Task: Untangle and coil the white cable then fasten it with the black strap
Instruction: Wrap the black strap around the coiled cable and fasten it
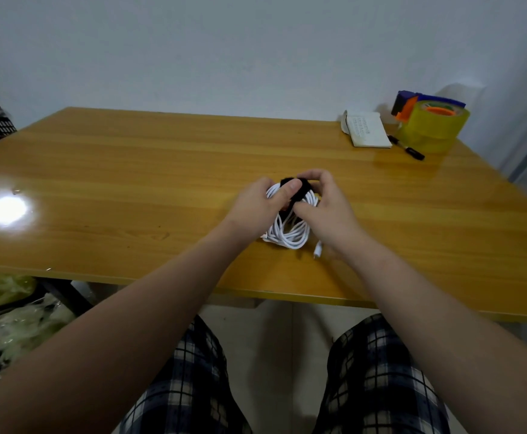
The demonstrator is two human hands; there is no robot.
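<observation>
The white cable (288, 234) lies coiled in a bundle on the wooden table (130, 170), near its middle. A black strap (299, 194) crosses the far part of the coil. My left hand (262, 205) grips the coil from the left, its thumb pressing on the strap. My right hand (324, 205) is curled over the coil's right side and pinches the strap with its fingertips. A white plug end (317, 252) sticks out by my right wrist. Much of the strap is hidden under my fingers.
At the table's far right stand a white notepad (367, 130), a black marker (407, 148) and a tape dispenser with yellowish tape rolls (431, 125). A wall runs behind the table. Bags lie on the floor at the left (11, 311). My legs are below the near table edge.
</observation>
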